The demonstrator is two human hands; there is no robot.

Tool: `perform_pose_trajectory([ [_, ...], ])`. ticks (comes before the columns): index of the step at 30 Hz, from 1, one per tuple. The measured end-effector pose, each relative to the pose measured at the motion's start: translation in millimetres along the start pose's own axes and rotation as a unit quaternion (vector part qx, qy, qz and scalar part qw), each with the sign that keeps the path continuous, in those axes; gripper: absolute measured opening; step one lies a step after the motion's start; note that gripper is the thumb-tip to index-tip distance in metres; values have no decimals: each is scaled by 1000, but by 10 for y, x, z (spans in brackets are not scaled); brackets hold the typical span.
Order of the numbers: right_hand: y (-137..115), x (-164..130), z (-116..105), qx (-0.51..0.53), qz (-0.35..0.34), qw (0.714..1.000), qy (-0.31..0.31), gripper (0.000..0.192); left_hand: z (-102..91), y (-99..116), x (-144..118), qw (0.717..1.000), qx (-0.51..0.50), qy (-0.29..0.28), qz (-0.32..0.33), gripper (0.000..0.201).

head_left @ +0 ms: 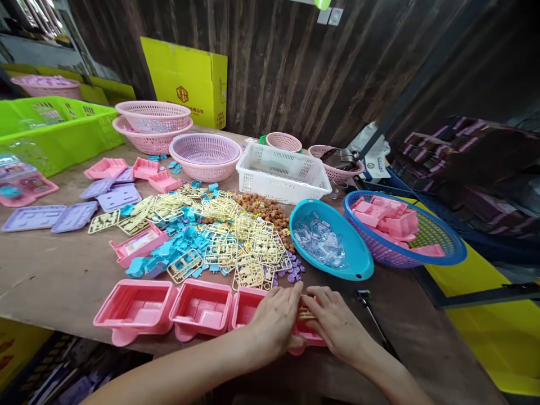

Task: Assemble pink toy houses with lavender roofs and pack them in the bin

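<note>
Head view: both hands together at 6 o'clock over the fourth pink tray [307, 332] of a row at the table edge. Left hand [274, 320] spread flat on the tray, fingers pressing down, gripping nothing. Right hand [337, 320] pinching a yellow sprue piece [306, 312] between fingertips, just inside the tray. Three more pink trays [202, 306] toward 9 o'clock, apparently unfilled. Heap of yellow sprues [248, 253] and blue parts [185, 242] at 12 o'clock, plenty left. Teal bowl [358, 264] at 1 o'clock. Early going, by the look.
</note>
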State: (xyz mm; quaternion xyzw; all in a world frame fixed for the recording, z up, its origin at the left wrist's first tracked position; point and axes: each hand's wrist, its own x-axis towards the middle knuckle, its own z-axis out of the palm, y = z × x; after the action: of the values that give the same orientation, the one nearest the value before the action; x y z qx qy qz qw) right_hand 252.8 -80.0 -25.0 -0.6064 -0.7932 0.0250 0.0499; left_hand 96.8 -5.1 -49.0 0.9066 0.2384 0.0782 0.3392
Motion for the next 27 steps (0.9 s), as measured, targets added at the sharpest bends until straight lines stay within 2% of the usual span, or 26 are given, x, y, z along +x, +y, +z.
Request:
perform_pose_trajectory([
  [2, 42, -45, -48, 57, 12, 998, 0, 47, -21, 13, -32, 1000, -11, 13, 17, 106],
  [4, 95, -53, -123, 113, 20, 993, 9, 45, -111, 7, -94, 999, -18, 30, 33, 108],
  [5, 119, -31, -158, 138, 32, 990, 17, 40, -193, -13, -135, 998, -20, 42, 36, 103],
  [7, 144, 87, -202, 179, 68, 981, 43, 33, -435, -108, -229, 998, -12, 66, 18, 77],
  [9, 116, 305, -199, 200, 101, 973, 56, 30, -759, -283, -329, 995, 33, 81, -48, 44],
  [11, 22, 600, -154, 196, 116, 973, 39, 28, -1102, -523, -428, 976, 128, 84, -157, 24],
  [13, -126, 923, -89, 156, 135, 978, -12, 29, -1385, -787, -518, 935, 238, 67, -254, 21],
  [15, -289, 1220, -22, 99, 167, 978, -76, 31, -1550, -1025, -586, 908, 290, 31, -300, 19],
  [17, -417, 1447, 44, 63, 193, 972, -118, 37, -1597, -1207, -622, 905, 291, -3, -311, 17],
  [20, -474, 1621, 136, 62, 207, 968, -128, 41, -1566, -1369, -626, 916, 268, -34, -298, 18],
  [27, -219, 1623, 256, 150, 210, 962, -90, 18, -1675, -1565, -644, 946, 193, -23, -258, 7],
])
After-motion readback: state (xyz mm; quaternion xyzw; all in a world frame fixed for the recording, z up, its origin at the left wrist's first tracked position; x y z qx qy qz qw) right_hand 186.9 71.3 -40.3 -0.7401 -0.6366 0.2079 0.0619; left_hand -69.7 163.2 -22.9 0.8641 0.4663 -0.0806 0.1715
